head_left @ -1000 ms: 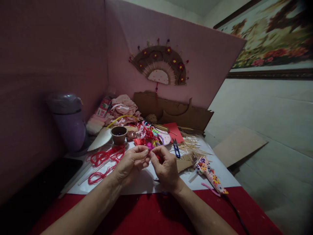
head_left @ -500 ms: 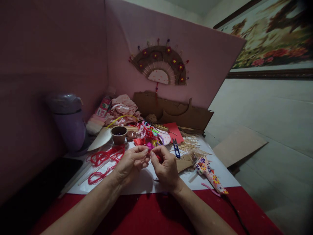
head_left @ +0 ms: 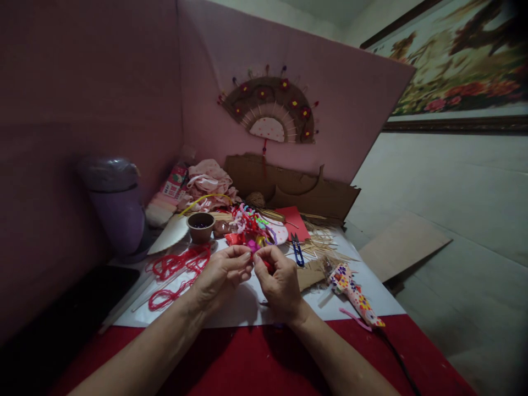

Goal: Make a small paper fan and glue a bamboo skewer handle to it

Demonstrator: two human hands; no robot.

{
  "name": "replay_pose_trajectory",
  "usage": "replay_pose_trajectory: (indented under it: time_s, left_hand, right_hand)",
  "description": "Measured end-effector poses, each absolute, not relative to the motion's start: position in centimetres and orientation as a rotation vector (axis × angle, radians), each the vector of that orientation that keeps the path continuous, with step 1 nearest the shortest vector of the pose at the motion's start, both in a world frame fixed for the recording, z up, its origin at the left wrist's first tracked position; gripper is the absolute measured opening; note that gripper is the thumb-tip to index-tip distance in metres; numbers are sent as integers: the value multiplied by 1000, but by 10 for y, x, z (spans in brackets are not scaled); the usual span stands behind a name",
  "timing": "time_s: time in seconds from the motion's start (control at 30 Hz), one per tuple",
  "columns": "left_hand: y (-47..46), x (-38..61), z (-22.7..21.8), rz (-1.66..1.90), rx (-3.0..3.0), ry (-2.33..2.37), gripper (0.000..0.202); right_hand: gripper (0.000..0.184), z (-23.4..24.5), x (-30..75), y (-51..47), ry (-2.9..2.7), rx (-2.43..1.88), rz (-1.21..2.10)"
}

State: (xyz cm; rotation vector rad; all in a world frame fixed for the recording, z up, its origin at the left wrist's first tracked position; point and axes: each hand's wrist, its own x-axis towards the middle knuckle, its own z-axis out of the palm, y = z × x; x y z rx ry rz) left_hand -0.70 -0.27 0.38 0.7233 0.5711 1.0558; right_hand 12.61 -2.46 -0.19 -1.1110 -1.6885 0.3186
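Head view: left hand [head_left: 220, 275], right hand [head_left: 280, 280] fingertips pinching small red-pink piece [head_left: 252, 248] between them.

no text is legible; the print on the pink packet [head_left: 175, 180] is blurred.

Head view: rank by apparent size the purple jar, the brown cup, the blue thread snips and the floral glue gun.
1. purple jar, clearly largest, though nearer the camera than the cup.
2. floral glue gun.
3. brown cup.
4. blue thread snips, close to the cup in look, so that pair is unsure.
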Motion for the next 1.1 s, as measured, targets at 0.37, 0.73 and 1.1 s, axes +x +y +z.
replay_pose_trajectory:
  time_s: [0.37,0.73,1.1]
  left_hand:
    - [-5,-7,9,1057,666,592,7]
    - [-3,-6,6,1058,680,585,9]
    - [-3,-7,5,1064,704,588,11]
  right_hand:
    - [9,-3,128,-26,-1698,-1081,368]
    - [10,-4,127,-24,-1701,-1100,327]
    - [11,-6,127,-22,-1679,-1099,329]
